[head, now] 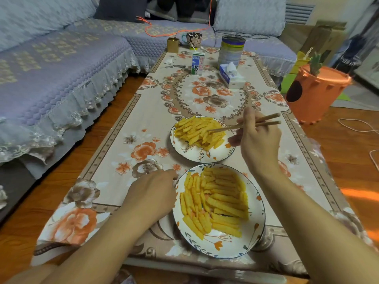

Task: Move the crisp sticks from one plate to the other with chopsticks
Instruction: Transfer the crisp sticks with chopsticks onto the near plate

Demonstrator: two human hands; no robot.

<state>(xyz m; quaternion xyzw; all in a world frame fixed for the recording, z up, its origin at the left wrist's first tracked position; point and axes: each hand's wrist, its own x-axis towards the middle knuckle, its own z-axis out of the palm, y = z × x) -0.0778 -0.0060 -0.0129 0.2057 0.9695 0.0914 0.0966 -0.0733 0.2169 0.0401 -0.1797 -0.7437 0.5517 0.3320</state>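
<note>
Here crisp sticks (200, 132) heap on far plate (196, 154), more laid on near plate (254, 232). Chopsticks (244, 125) tips over the heap at 12 o'clock, pinched in right hand (259, 138). Left hand (152, 193) curled at near plate's 9 o'clock rim, probably touching.

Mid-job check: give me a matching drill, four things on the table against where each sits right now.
Things:
1. chopsticks
2. left hand
3. milk carton
4. tissue box

Places:
A. beside the tin, right of the carton
B. at the near plate's left rim
C. far end, left of the tin
D. in the right hand, tips over the far plate

Pairs: 1-D, 2-B, 3-C, 4-A
</note>
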